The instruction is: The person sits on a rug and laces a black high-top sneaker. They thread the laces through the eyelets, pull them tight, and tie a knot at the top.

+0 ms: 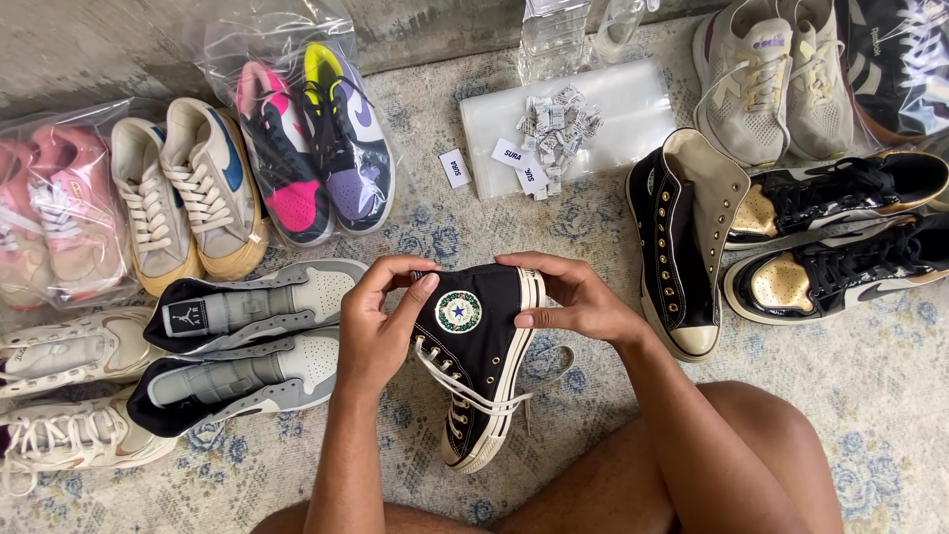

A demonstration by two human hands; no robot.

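Bare knees (751, 435) rest on patterned rug (870, 396) beside concrete wall (99, 40).

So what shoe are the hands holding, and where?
A black high-top sneaker. The left hand and right hand both grip its ankle collar at the top.

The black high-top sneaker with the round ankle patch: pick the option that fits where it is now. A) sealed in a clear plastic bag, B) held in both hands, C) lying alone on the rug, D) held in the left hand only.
B: the left hand and right hand both grip the black high-top sneaker at its ankle collar, above the rug.
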